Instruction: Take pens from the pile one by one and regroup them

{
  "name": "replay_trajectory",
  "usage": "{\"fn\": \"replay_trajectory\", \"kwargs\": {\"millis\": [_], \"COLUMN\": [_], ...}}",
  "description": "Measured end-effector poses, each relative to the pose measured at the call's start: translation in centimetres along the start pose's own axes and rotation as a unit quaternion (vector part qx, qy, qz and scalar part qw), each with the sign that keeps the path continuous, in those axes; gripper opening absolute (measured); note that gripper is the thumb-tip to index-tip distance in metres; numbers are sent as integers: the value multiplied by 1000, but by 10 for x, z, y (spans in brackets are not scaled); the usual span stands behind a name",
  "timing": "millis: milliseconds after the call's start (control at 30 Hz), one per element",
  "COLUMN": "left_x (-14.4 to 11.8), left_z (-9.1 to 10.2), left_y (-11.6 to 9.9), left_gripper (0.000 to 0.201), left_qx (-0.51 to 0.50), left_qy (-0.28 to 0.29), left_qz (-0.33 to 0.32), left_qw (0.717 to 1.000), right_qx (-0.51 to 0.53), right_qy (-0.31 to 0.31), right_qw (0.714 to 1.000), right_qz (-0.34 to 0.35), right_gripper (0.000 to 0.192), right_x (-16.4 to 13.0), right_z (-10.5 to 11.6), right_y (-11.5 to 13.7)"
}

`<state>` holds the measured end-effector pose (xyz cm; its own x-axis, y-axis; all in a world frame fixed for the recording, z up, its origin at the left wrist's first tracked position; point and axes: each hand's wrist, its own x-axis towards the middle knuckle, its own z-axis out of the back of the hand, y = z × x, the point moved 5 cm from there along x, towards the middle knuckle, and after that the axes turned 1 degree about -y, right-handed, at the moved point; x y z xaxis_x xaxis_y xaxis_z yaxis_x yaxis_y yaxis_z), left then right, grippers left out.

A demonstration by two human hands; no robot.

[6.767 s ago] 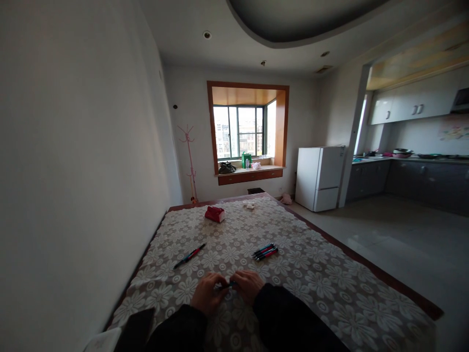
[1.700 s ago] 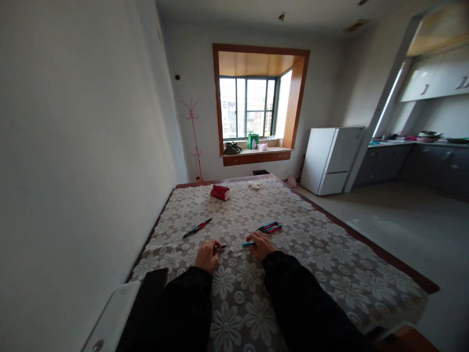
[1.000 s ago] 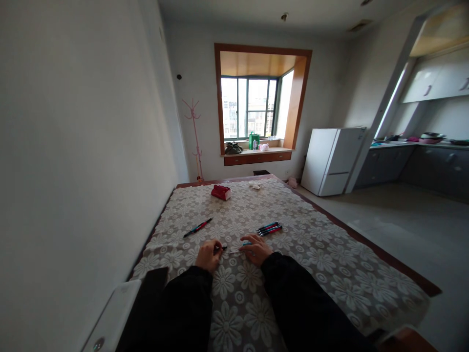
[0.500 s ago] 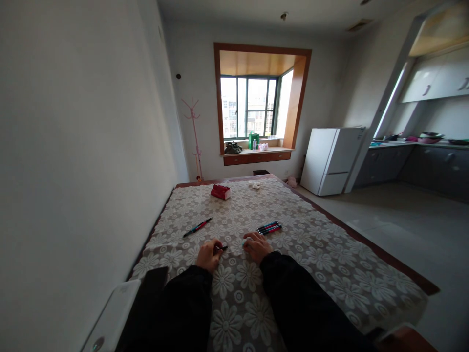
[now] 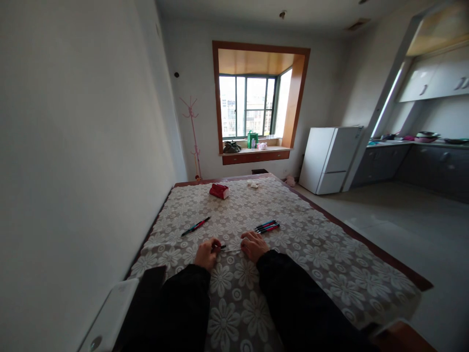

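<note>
Hands: left hand (image 5: 205, 253) pinches a dark pen tip (image 5: 223, 246); right hand (image 5: 253, 246) grips the thin refill (image 5: 232, 251) | location: near table (image 5: 330, 274) edge, centre | advice: judged, keep both parts aligned, push gently.

Both hands — left hand (image 5: 206, 253), right hand (image 5: 252, 246) — pinch a thin pen refill (image 5: 230, 250) over the desk (image 5: 311, 254), pens (image 5: 266, 226) just beyond.

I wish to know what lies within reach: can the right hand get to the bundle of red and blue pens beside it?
Probably yes: the right hand lies just before the bundle of pens, only bare floral tablecloth between.
</note>
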<state>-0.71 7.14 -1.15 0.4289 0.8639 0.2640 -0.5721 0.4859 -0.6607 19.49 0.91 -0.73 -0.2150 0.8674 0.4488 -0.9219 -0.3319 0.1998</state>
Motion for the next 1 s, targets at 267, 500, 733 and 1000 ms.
{"fn": "replay_trajectory", "kwargs": {"millis": [267, 500, 733, 1000], "left_x": [1, 0, -1, -3], "left_z": [1, 2, 3, 5], "left_y": [10, 6, 1, -4], "left_gripper": [19, 19, 20, 19], "left_qx": [37, 37, 43, 53], "left_qy": [-22, -17, -13, -19], "left_qz": [19, 11, 5, 4], "left_qw": [999, 999, 999, 998], "right_qx": [48, 90, 95, 99], "right_qy": [-24, 10, 14, -15], "right_qw": [999, 995, 994, 995], "right_qz": [5, 49, 47, 22], "right_gripper": [13, 14, 13, 16], "right_x": [-2, -3, -3, -3], "right_z": [7, 9, 2, 6], "right_y": [3, 14, 10, 7]}}
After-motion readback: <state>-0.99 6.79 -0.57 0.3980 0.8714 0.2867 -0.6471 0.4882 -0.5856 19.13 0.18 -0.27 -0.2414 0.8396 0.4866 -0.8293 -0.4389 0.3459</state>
